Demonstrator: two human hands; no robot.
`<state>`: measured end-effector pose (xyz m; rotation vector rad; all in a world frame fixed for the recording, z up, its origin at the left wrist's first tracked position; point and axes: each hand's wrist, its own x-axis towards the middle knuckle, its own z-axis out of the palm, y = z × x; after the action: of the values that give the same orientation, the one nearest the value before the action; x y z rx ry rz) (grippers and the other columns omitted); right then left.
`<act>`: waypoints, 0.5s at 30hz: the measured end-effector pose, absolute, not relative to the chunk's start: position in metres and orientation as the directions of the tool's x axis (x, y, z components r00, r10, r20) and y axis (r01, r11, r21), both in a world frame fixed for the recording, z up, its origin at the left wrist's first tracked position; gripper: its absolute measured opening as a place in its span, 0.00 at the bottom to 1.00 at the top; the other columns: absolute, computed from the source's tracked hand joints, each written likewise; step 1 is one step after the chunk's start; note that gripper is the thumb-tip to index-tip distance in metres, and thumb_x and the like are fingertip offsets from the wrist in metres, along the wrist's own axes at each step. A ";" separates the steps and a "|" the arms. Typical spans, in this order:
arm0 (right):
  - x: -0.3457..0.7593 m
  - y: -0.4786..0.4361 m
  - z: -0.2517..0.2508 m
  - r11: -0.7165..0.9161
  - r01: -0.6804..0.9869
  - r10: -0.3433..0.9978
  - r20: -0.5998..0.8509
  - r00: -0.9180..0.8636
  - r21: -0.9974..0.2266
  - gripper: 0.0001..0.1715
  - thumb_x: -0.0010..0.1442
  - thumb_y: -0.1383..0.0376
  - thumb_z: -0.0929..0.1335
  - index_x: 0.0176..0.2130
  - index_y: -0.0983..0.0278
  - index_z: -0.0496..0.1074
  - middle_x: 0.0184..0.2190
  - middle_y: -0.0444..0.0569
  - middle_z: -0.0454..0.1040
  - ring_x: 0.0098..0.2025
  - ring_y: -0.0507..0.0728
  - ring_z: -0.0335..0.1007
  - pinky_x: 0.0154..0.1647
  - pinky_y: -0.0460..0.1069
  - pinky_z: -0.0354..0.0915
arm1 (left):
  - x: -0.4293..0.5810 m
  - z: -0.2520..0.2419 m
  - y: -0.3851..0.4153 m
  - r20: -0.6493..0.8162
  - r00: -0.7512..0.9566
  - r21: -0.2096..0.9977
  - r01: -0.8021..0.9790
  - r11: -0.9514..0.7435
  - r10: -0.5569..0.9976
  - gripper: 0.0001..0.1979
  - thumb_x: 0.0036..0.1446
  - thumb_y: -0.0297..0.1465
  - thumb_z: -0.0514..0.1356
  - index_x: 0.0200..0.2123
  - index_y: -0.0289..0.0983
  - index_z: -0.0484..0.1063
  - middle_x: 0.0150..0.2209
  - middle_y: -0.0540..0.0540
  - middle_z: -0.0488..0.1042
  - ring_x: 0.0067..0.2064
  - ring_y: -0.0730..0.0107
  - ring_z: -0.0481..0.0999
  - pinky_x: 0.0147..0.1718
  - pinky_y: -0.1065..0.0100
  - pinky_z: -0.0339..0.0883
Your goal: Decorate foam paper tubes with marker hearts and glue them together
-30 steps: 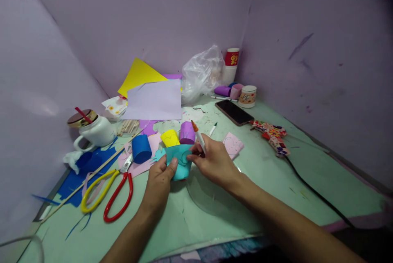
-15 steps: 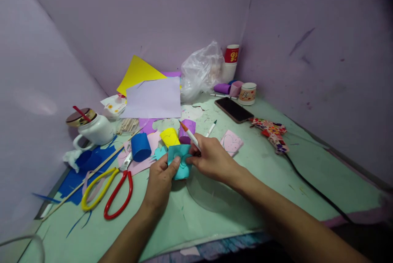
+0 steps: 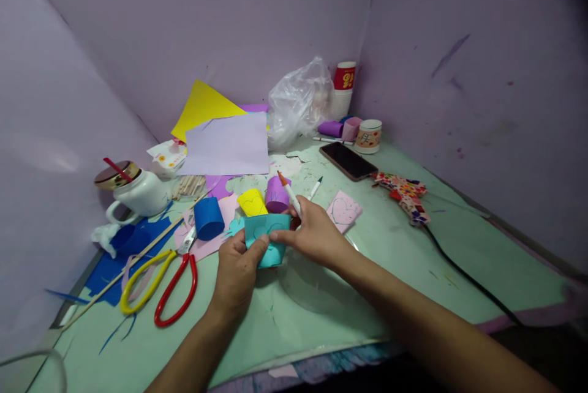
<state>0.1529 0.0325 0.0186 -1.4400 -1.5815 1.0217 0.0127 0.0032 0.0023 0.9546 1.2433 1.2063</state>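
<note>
My left hand (image 3: 237,267) grips a folded teal paper piece (image 3: 275,223) with a dark line drawn on its face, the thumb in front. My right hand (image 3: 318,235) holds a slim white marker (image 3: 292,195) with a brown-orange end pointing up and away. The thumb of that hand also presses on the teal paper. Just beyond lie a yellow paper piece (image 3: 252,202) and a purple one (image 3: 277,194), both with drawn lines. To the right is a pink piece (image 3: 344,209) bearing a heart outline. Beneath my hands sits a clear round plastic item (image 3: 312,295).
Scissors (image 3: 177,304) with yellow and red handles lie left, near a blue paper roll (image 3: 209,219) and a white lidded mug (image 3: 142,194). A phone (image 3: 348,161) and a floral-covered tool (image 3: 407,194) with a black cord are right. A plastic bag (image 3: 298,102) stands behind.
The teal piece has opened wider between my hands. My right hand has tilted the marker more upright, and its thumb has shifted onto the teal paper's upper part.
</note>
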 end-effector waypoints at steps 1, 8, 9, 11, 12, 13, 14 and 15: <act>0.153 0.034 0.017 0.031 0.293 0.995 0.001 -0.104 -0.956 0.17 0.42 0.65 0.73 0.32 0.63 0.65 0.29 0.44 0.71 0.31 0.54 0.68 0.30 0.48 0.62 | 0.013 0.004 0.003 -0.157 -0.065 0.980 -0.134 0.147 0.985 0.12 0.44 0.34 0.67 0.32 0.35 0.73 0.23 0.52 0.73 0.23 0.73 0.70 0.24 0.71 0.67; 0.148 0.032 0.012 -0.034 0.015 0.999 -0.034 -0.010 -0.999 0.20 0.40 0.67 0.73 0.22 0.61 0.56 0.17 0.35 0.60 0.20 0.48 0.60 0.20 0.44 0.61 | 0.013 0.007 0.003 -0.156 0.032 0.932 -0.326 0.158 0.987 0.19 0.41 0.30 0.69 0.38 0.33 0.72 0.32 0.46 0.78 0.31 0.69 0.75 0.32 0.68 0.70; 0.147 0.031 0.012 -0.052 0.001 0.999 -0.052 -0.009 -0.999 0.21 0.40 0.67 0.73 0.22 0.61 0.55 0.17 0.34 0.60 0.19 0.48 0.60 0.19 0.44 0.61 | 0.014 0.007 0.003 -0.151 0.042 0.933 -0.324 0.157 0.988 0.19 0.41 0.30 0.69 0.38 0.32 0.72 0.32 0.45 0.78 0.31 0.68 0.75 0.33 0.67 0.70; 0.145 0.030 0.011 -0.072 -0.020 0.997 -0.072 -0.006 -0.997 0.22 0.40 0.66 0.73 0.23 0.61 0.54 0.17 0.34 0.60 0.18 0.48 0.61 0.17 0.45 0.63 | 0.014 0.006 0.003 -0.136 0.033 0.943 -0.302 0.140 0.990 0.19 0.41 0.30 0.69 0.39 0.32 0.72 0.32 0.45 0.79 0.31 0.67 0.76 0.33 0.66 0.71; 0.144 0.029 0.010 -0.071 -0.027 0.997 -0.072 0.001 -0.997 0.22 0.40 0.65 0.73 0.23 0.61 0.53 0.17 0.35 0.60 0.18 0.49 0.62 0.17 0.45 0.64 | 0.014 0.005 0.003 -0.129 0.023 0.948 -0.289 0.130 0.991 0.19 0.42 0.30 0.69 0.39 0.32 0.72 0.32 0.45 0.79 0.31 0.67 0.76 0.33 0.66 0.71; 0.143 0.029 0.009 -0.067 -0.030 0.998 -0.068 0.011 -0.997 0.23 0.40 0.65 0.73 0.23 0.60 0.53 0.18 0.35 0.61 0.19 0.49 0.62 0.17 0.46 0.64 | 0.015 0.004 0.003 -0.125 0.010 0.951 -0.282 0.123 0.992 0.18 0.42 0.31 0.68 0.38 0.32 0.73 0.31 0.45 0.79 0.31 0.67 0.76 0.33 0.66 0.71; 0.142 0.028 0.008 -0.061 -0.028 0.998 -0.061 0.020 -0.998 0.23 0.40 0.65 0.73 0.24 0.60 0.53 0.18 0.35 0.61 0.19 0.49 0.63 0.18 0.46 0.65 | 0.015 0.004 0.003 -0.123 -0.007 0.952 -0.284 0.116 0.992 0.17 0.43 0.31 0.68 0.38 0.32 0.73 0.31 0.46 0.79 0.31 0.66 0.77 0.34 0.66 0.71; 0.142 0.028 0.007 -0.053 -0.021 0.998 -0.054 0.028 -0.998 0.23 0.40 0.65 0.73 0.24 0.60 0.53 0.18 0.35 0.61 0.19 0.49 0.63 0.18 0.46 0.65 | 0.016 0.003 0.003 -0.122 -0.027 0.951 -0.291 0.109 0.992 0.16 0.43 0.32 0.68 0.36 0.32 0.73 0.30 0.46 0.79 0.32 0.66 0.77 0.34 0.65 0.71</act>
<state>0.1415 0.0279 0.0073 -1.2465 -1.1471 1.2372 0.0160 0.0029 0.0031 0.8874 1.0757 1.2802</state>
